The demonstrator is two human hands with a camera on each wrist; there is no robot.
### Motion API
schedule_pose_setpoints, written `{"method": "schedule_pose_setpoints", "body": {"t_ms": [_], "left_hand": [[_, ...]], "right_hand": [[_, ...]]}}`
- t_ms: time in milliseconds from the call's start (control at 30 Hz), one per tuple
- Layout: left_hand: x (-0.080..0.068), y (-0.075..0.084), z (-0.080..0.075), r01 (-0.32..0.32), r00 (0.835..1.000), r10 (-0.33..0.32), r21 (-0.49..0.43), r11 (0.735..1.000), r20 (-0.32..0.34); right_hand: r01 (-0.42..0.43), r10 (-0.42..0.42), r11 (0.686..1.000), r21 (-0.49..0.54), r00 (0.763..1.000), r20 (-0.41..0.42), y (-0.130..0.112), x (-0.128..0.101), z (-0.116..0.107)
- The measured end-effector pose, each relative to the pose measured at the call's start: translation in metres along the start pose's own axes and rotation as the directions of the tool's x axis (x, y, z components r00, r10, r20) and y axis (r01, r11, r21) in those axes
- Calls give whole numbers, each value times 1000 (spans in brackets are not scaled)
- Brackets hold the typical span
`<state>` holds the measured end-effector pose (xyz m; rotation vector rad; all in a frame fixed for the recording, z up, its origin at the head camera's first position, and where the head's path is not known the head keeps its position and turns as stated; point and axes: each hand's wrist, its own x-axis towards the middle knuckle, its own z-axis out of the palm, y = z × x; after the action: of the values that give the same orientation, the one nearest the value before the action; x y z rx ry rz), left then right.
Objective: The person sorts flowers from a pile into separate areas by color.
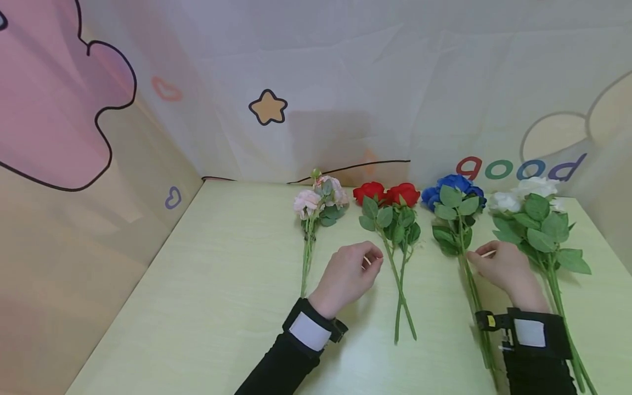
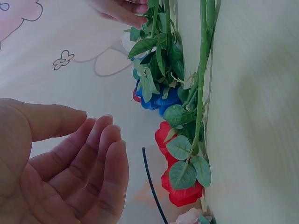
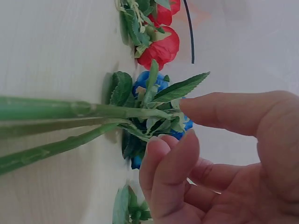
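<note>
My left hand hovers over the table between the pink flowers and the red roses. Its fingers bend loosely towards the thumb with nothing between them, as the left wrist view shows. At the blue flowers, my right hand is beside the upper stems. In the right wrist view a gap separates the thumb from the fingers, and the green stems run up close to it. Whether the fingertips touch the stems I cannot tell.
White flowers with long leafy stems lie at the right, partly behind my right wrist. All four kinds lie on the pale table, blooms towards the printed backdrop at the far edge. The red roses' stems cross.
</note>
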<state>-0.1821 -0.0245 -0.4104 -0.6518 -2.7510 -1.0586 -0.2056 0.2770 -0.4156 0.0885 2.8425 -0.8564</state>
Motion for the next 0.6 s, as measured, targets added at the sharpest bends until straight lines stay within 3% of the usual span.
{"method": "schedule_pose_setpoints", "body": {"t_ms": [600], "left_hand": [[2, -6, -5, 20, 999, -18, 73, 997, -33]], "right_hand": [[116, -115, 993, -7, 972, -204, -27, 0, 7]]}}
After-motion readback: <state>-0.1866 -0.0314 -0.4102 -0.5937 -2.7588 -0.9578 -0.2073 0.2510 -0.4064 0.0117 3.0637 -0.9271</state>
